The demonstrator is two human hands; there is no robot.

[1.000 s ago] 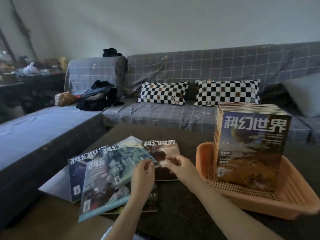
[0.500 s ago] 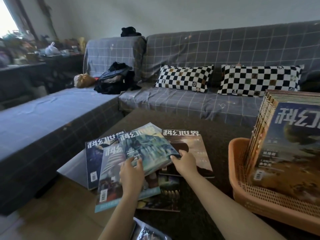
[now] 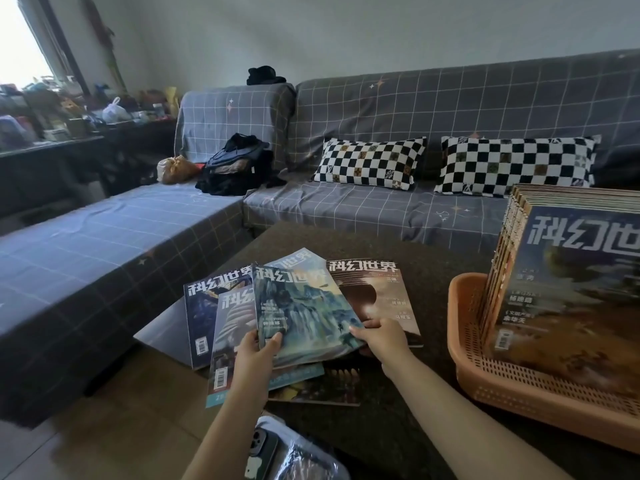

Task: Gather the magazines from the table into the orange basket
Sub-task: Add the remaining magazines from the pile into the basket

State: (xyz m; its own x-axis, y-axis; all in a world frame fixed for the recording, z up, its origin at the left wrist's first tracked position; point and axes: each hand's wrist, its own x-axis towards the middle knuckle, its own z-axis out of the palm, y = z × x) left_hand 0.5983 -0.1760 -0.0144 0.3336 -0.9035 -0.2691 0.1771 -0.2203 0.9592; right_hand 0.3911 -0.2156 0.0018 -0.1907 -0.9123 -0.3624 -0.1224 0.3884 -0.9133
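Both hands grip the teal-cover magazine (image 3: pixel 301 313) by its near edge: left hand (image 3: pixel 258 355) at the left corner, right hand (image 3: pixel 379 336) at the right. It tops loose magazines on the counter (image 3: pixel 381 244); orange basket (image 3: pixel 464 327) right, holding upright magazines (image 3: pixel 568 278).

The room is dim and cool-toned; daylight enters from a window (image 3: pixel 20 46) at the upper left, blown out to white; the wall (image 3: pixel 346 32) is evenly grey; the dark table (image 3: pixel 398 420) swallows detail; soft shadow lies under the sofa (image 3: pixel 104 258) edge; wide-angle bending curves the frame's borders; the clutter by the window is hazy; the phone (image 3: pixel 259 452) at the bottom edge is smeared and soft.
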